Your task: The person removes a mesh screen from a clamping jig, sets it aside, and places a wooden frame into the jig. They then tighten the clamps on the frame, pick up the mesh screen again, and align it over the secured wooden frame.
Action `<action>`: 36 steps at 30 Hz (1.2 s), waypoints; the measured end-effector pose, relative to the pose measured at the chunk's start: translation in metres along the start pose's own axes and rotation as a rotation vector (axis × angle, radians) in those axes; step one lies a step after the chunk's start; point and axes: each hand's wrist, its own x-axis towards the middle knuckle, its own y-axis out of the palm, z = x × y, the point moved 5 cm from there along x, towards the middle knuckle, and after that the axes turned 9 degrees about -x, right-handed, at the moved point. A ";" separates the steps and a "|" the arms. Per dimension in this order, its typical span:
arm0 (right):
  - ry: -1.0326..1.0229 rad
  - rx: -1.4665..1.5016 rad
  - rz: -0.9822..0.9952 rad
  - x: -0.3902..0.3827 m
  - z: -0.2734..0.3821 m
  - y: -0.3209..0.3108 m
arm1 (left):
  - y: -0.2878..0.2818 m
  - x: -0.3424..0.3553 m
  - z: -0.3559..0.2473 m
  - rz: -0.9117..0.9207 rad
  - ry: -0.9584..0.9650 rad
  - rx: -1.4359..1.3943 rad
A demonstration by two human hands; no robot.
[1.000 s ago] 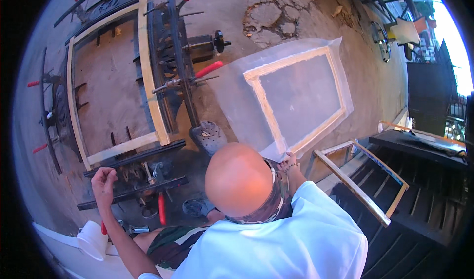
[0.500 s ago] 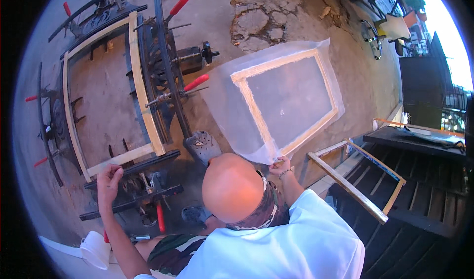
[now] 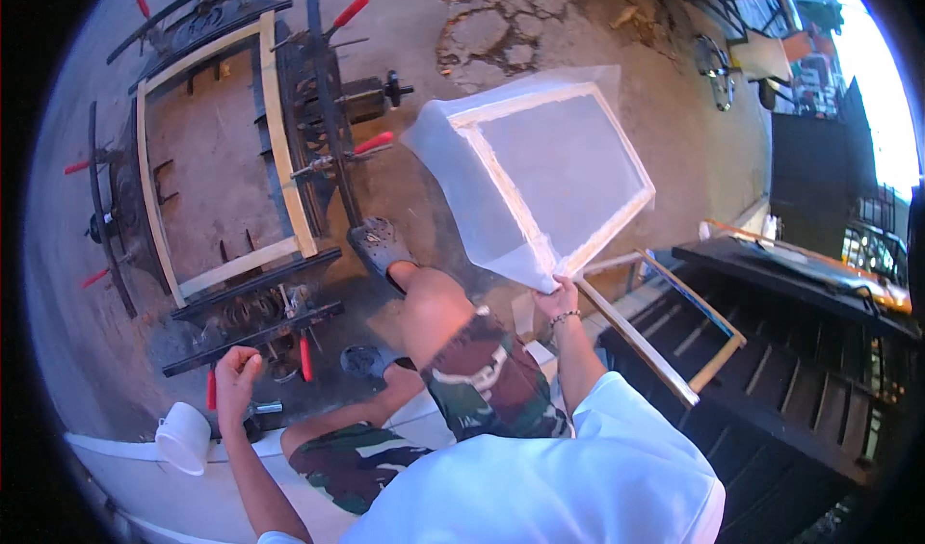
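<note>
Holding the pale rectangular wooden frame stretched with white translucent mesh [image 3: 568, 173] by its near corner, right hand [image 3: 557, 303] with fingers clamped on the wood; tilted it above the bare concrete floor [image 3: 540, 24], just beside the raised knee. Reached the left hand [image 3: 236, 375] down near the white plastic cup [image 3: 183, 436] and a red-handled clamp [image 3: 306, 356]; fingers curled, could not tell whether shut on anything. Judged as a handling step, with a bare wooden frame [image 3: 279, 149] lying in the black metal jig [image 3: 323, 110]. Next move would call for a steady corner grip, keeping mesh off the jig's handles.
</note>
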 end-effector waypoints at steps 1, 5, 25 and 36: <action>-0.038 0.006 0.119 -0.011 0.021 0.002 | 0.001 -0.016 -0.007 0.012 0.022 0.012; -0.377 -0.136 0.187 -0.091 0.109 0.045 | -0.002 -0.074 -0.023 0.080 0.034 -0.021; -0.392 -0.540 -0.123 -0.409 0.396 -0.082 | -0.074 -0.393 0.028 0.096 -0.454 -0.012; -0.065 -0.670 -0.081 -0.384 0.440 -0.215 | 0.018 -0.344 -0.157 -0.015 -0.273 0.180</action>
